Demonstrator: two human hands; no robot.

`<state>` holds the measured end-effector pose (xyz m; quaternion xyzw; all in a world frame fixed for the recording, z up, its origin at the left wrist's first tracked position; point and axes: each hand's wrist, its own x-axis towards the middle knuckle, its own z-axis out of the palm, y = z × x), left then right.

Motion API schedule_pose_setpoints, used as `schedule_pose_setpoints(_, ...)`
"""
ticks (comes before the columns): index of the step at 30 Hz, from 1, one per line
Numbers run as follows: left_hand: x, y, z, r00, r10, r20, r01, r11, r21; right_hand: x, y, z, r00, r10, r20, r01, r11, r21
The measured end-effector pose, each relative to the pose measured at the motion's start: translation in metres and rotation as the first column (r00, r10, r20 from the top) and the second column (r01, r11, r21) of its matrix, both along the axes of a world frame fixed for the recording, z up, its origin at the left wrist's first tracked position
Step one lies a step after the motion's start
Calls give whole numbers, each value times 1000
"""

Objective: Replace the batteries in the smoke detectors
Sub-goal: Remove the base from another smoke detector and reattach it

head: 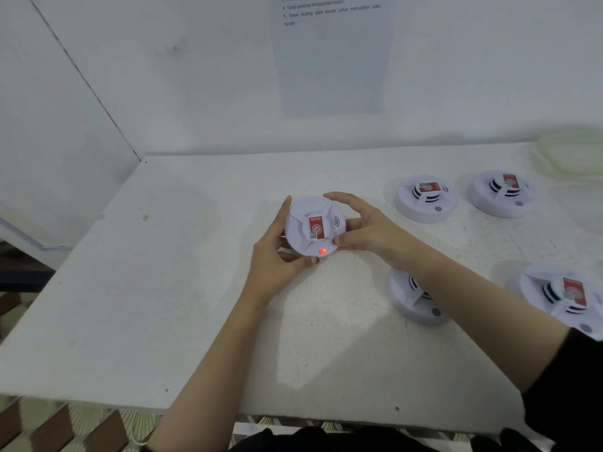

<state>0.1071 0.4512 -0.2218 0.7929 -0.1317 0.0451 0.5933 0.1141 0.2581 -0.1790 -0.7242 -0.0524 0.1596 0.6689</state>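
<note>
A round white smoke detector [301, 220] with a red label on top is held over the middle of the white table [163, 272]. A red light glows at its near edge. My left hand [277, 256] grips its left side, thumb under the near rim. My right hand [362, 230] grips its right side, fingers curled over the far rim and thumb at the near right edge. No batteries are visible.
Several more white detectors lie on the table: two at the back right [424, 199] [501, 193], one [414, 298] partly under my right forearm, one [567, 295] at the right edge. A printed instruction sheet [329, 44] hangs on the wall. A pale object [571, 151] sits far right.
</note>
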Motion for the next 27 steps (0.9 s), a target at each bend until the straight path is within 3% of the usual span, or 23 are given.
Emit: schedule_pose_setpoints(27,2,5,-1,996,26,-85,-27,1000,-8,0,0,0,1000,-22,-13,22,1000,-4)
